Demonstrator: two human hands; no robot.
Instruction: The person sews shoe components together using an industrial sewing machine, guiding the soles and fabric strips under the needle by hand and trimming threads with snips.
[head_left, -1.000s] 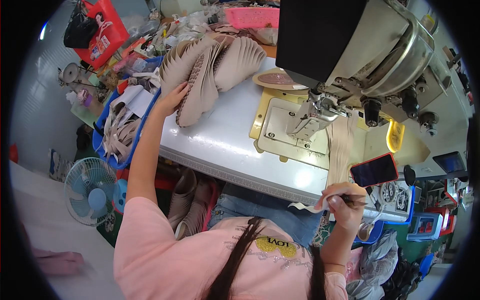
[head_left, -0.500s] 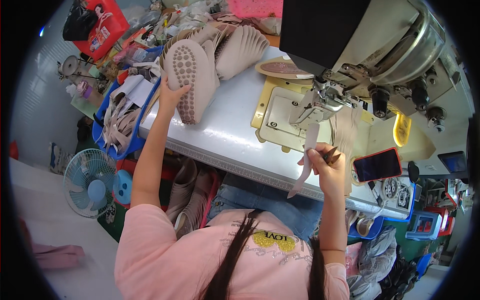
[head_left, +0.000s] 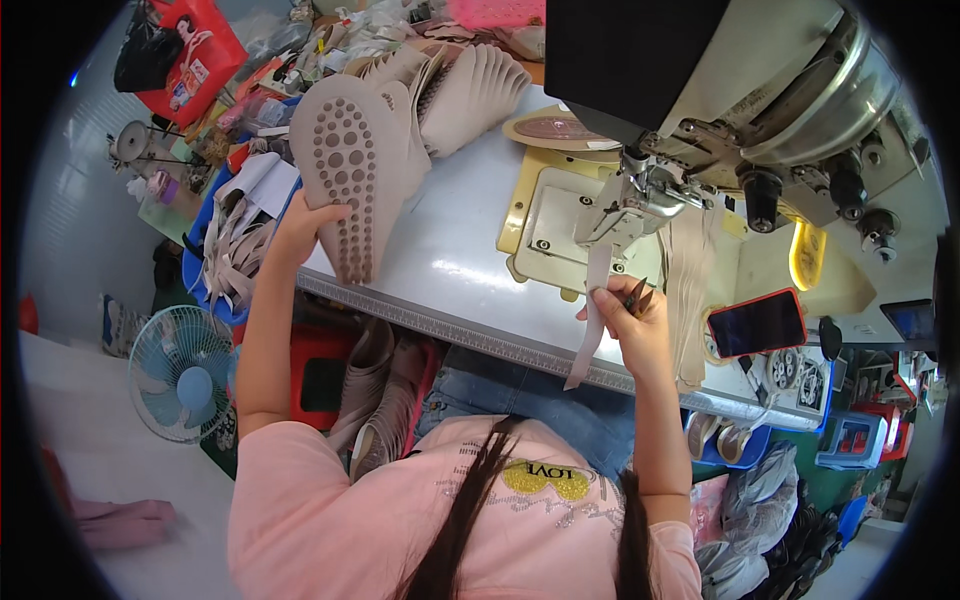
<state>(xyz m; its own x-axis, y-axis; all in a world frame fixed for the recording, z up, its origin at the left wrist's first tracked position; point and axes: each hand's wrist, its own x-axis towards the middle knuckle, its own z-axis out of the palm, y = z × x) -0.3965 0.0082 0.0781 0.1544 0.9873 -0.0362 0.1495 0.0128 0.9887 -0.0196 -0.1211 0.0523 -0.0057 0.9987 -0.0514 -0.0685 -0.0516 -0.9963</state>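
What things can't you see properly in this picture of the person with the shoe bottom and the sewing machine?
- Head view: the small dark tool in the right hand is mostly covered by the fingers, so its kind is unclear.
- The needle of the sewing machine is hidden behind its own metal parts.
- The upper side of the beige sole held by the left hand faces away.
- The phone screen is dark.
- Clutter at the table's far edge is too small and bent.

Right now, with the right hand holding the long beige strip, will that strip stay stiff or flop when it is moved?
The long beige strip probably flops: it hangs limp below the right hand. It looks thin, so likely very light. It would hardly roll or tip, being flat.
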